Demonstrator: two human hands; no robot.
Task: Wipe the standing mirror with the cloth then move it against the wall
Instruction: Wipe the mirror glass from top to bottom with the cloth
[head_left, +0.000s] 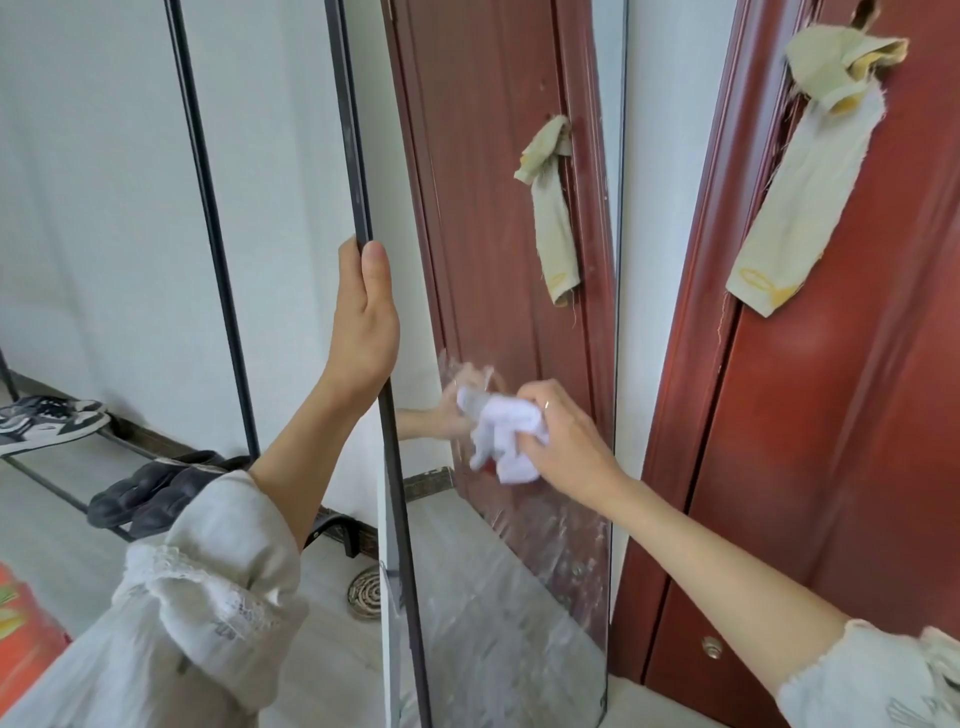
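Ok, wiping step, mid-task. My left hand (363, 317) grips the dark side frame of the standing mirror (498, 260), thumb up along the edge, steadying it. My right hand (563, 441) has its fingers curled round the bunched white cloth (501, 434), pressed on the glass at mid-height. Mirror's long axis runs near-vertical; smeared glass lies below the cloth, so I'd judge next strokes go down. Red door (841, 415) stands just right of the mirror.
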